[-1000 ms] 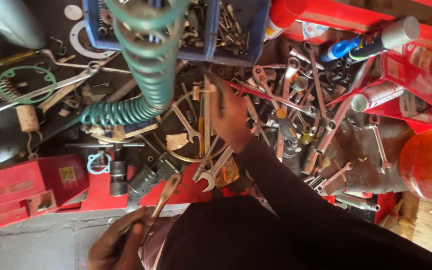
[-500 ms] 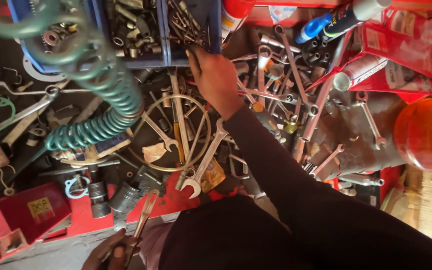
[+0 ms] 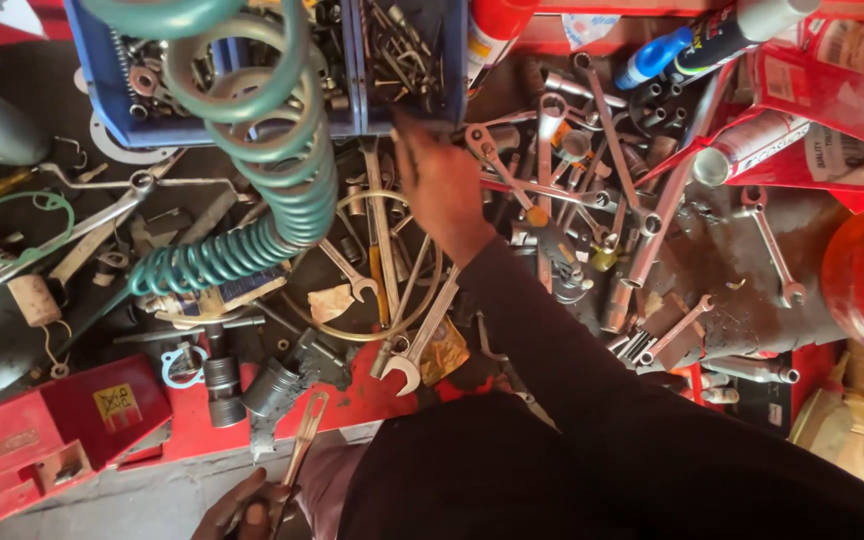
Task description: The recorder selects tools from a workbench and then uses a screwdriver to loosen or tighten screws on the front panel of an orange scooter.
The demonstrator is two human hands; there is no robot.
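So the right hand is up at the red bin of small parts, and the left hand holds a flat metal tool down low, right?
Not quite: in the head view the bin is blue, not red. The right hand does reach up at its edge, and the left hand holds a flat metal tool down low.

- red plastic packets (image 3: 857, 95) at top right, with white print
- yellow square label (image 3: 115, 404) on a red box (image 3: 47, 440), bottom left

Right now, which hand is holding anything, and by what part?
The left hand grips a slim flat metal tool by its lower end, the rest pointing up. The right hand reaches toward the blue bin; whether it holds anything cannot be told.
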